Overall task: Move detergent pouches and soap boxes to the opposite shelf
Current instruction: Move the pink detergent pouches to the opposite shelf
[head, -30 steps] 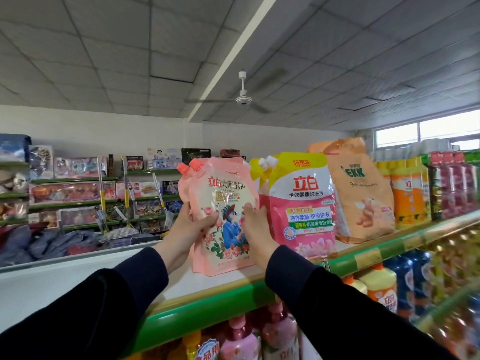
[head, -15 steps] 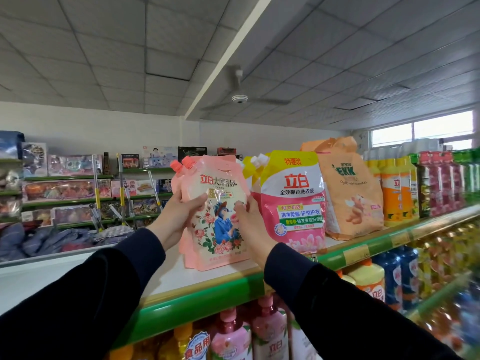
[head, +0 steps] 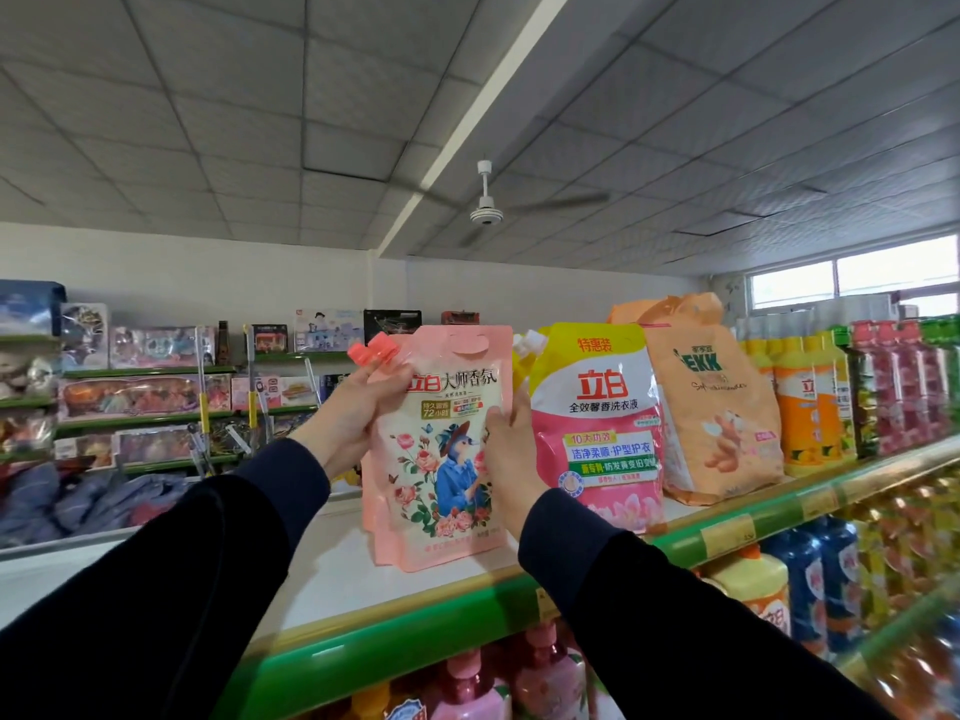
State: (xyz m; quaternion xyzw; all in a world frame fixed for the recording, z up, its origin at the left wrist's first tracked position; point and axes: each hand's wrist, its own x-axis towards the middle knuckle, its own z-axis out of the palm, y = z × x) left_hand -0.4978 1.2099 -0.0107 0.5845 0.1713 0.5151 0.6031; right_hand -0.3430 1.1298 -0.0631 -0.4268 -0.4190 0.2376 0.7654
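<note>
Both hands hold the pink detergent pouch [head: 444, 449] upright on the top shelf [head: 395, 636].
The left hand [head: 353, 413] grips its edge at 9 o'clock, the right hand [head: 511, 454] at 3 o'clock.

The top shelf [head: 332, 579] is a white board with a green front edge carrying yellow price tags. Toward its left end a pink detergent pouch [head: 447, 459] stands upright near the front edge, with at least one more like it behind. Just beside it to the right stands a yellow-and-pink detergent pouch [head: 597, 423], then an orange EKK bag [head: 722, 418], then orange bottles [head: 805, 407] toward the right end.
</note>
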